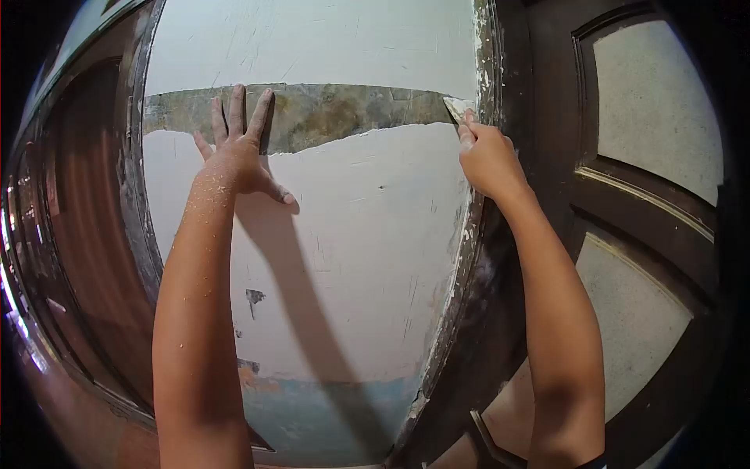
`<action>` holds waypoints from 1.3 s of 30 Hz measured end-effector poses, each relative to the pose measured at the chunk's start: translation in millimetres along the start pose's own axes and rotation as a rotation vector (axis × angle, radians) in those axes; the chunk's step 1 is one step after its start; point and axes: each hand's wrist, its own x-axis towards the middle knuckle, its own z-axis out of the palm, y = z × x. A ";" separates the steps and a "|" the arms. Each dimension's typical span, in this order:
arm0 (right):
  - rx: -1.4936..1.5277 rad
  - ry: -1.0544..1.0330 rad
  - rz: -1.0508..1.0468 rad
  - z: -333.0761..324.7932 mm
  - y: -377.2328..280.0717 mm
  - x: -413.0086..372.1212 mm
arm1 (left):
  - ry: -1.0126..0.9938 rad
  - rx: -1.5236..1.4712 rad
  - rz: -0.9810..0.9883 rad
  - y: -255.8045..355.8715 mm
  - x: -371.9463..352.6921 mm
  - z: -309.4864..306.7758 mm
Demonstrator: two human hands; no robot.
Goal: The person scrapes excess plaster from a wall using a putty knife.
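My left hand (236,160) is spread against the wall (367,234), its fingers reaching up over a bare grey-brown strip (336,113) and its thumb lower on the white coating. White crumbs cling to that wrist and forearm. In my right hand (492,160) is a scraper (458,109), held at the strip's right end near the door frame. The blade looks smeared or covered with white flakes; the fist hides its handle. White coating borders the strip above and below, with a ragged lower edge.
A dark, chipped frame edge (462,234) runs down the wall's right side. Beyond it stands a dark panelled door (644,199) with pale panels. Brown wooden panelling (90,203) is on the left. Lower down, the wall shows a bluish-grey band (312,414).
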 end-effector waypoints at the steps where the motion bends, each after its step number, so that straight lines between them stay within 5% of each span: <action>1: -0.001 0.001 0.001 -4.6 -1.6 -0.9 | 0.000 -0.001 0.002 -2.4 1.3 3.1; 17: -0.024 -0.144 0.082 -16.1 -4.5 0.4 | 0.095 -0.078 0.093 -13.4 -0.3 16.6; 39: 0.025 -0.046 0.088 -4.4 -1.3 5.8 | 0.076 -0.017 0.247 -44.1 -11.2 19.4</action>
